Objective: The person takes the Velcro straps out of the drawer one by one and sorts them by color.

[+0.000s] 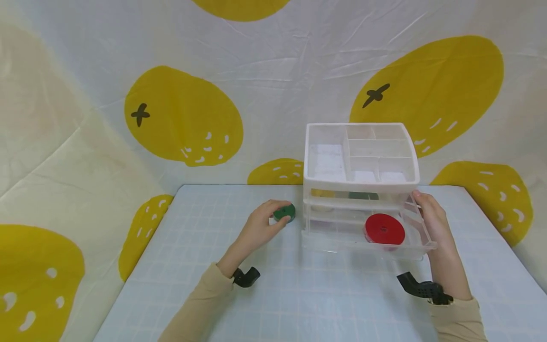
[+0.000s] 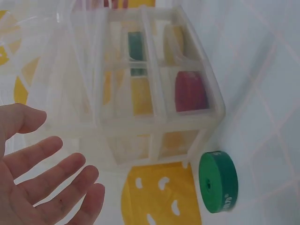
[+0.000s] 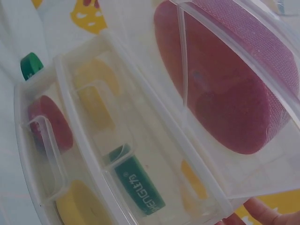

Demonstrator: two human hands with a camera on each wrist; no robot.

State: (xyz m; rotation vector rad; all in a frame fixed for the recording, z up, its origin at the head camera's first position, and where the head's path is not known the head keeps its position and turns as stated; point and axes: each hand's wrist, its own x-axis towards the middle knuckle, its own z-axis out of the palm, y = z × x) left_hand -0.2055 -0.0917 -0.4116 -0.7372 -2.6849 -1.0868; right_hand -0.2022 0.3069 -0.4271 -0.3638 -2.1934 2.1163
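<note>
A green roll of tape [image 1: 284, 213] stands on its edge-side rim in the left wrist view, on the table left of a clear-fronted white drawer unit [image 1: 361, 187]. My left hand [image 1: 260, 223] is over it, thumb and fingers spread around it in the head view; the left wrist view shows space between the fingers [image 2: 70, 164] and the roll [image 2: 218, 182]. The unit's top drawer [image 1: 333, 244] is pulled out and holds a large red roll [image 1: 384, 229]. My right hand [image 1: 433, 218] touches the unit's right side beside this drawer; its fingertips [image 3: 260, 212] are partly hidden.
Through the lower drawer fronts show a red roll [image 3: 50, 124], a green roll [image 3: 136, 180] and several yellow ones. A divided tray [image 1: 363, 154] tops the unit. Behind the table [image 1: 273, 294] hangs a white cloth [image 1: 273, 95] with yellow fruit prints.
</note>
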